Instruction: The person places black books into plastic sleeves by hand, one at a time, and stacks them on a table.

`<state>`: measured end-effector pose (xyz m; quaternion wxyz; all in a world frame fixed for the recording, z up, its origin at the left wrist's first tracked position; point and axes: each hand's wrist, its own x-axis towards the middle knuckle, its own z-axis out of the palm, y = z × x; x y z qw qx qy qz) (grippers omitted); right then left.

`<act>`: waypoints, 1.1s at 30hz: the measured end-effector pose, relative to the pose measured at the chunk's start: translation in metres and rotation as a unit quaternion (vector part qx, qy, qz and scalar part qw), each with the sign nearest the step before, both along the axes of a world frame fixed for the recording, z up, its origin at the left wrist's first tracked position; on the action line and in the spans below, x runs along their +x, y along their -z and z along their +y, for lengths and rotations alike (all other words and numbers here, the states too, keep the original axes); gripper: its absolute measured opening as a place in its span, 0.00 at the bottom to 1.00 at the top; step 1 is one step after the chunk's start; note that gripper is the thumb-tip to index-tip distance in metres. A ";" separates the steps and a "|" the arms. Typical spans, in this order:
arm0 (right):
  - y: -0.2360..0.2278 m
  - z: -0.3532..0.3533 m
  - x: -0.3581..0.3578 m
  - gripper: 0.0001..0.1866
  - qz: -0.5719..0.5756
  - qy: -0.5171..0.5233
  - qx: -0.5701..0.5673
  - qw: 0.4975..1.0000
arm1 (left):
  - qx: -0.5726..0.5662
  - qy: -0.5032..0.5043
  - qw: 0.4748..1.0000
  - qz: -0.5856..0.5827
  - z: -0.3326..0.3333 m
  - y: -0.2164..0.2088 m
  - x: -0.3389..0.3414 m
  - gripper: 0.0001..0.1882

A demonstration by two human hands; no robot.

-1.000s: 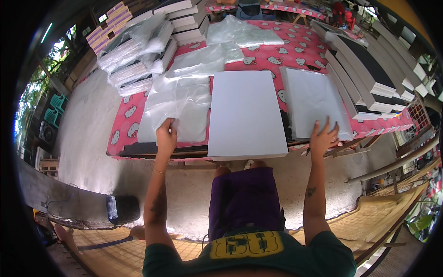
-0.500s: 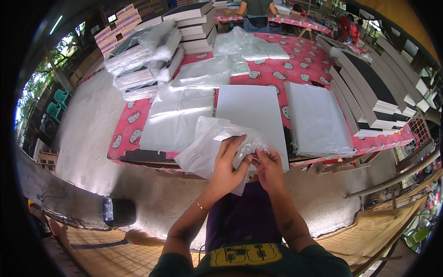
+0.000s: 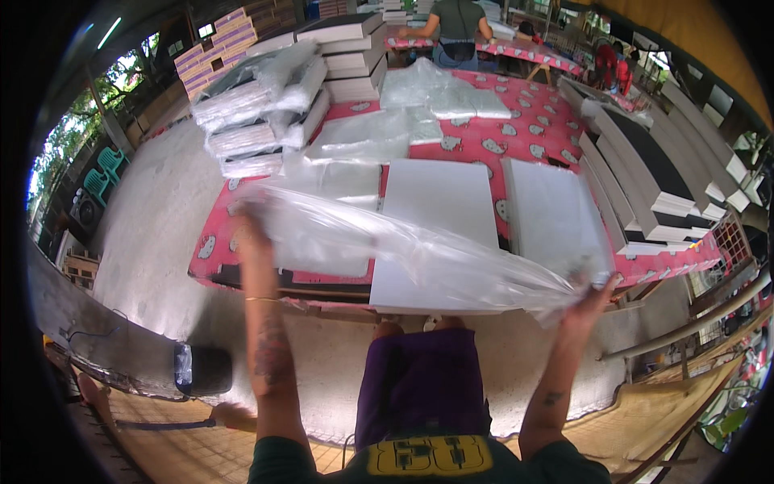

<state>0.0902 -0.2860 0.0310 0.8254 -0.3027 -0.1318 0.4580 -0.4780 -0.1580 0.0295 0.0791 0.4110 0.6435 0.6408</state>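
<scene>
A clear plastic bag (image 3: 419, 246) is stretched slantwise between my two hands, above the near edge of the table. My left hand (image 3: 254, 214), smeared by motion, grips its upper end over the left of the table. Lower down on the right, my right hand (image 3: 592, 294) closes round the other end. Under the bag lies a white sheet or board (image 3: 439, 198), partly covered by the plastic. To its right sits a white stack in clear plastic (image 3: 556, 210), and to its left lie flat clear plastic bags (image 3: 347, 177).
The table has a pink patterned cover (image 3: 476, 137). Plastic-wrapped bundles (image 3: 250, 113) and thick white blocks (image 3: 347, 60) are piled at the far left. Long black-topped blocks (image 3: 645, 161) line the right side. Another person (image 3: 458, 32) stands at a farther table.
My hands have moved far apart, left and right, pulling the crumpled plastic bag out into a long stretched span. The white sheet beneath stays on the table.
</scene>
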 end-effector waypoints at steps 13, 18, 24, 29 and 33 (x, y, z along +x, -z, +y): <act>-0.060 -0.030 -0.107 0.19 -0.395 -0.092 0.044 0.913 | -0.055 0.274 0.922 0.270 -0.066 -0.066 0.148 0.18; -0.034 -0.016 -0.168 0.11 -0.264 -0.214 0.121 0.933 | -0.003 0.481 0.872 0.092 -0.124 -0.066 0.242 0.09; -0.023 -0.028 -0.158 0.16 -0.060 -0.238 0.159 0.956 | 0.094 0.282 0.951 0.083 -0.109 -0.053 0.227 0.08; -0.021 -0.037 -0.163 0.21 -0.014 -0.401 0.001 0.916 | 0.203 0.309 0.889 0.270 -0.130 -0.048 0.229 0.04; -0.051 -0.036 -0.117 0.25 -0.007 -0.370 0.058 0.927 | 0.011 0.280 0.882 0.379 -0.131 -0.016 0.173 0.11</act>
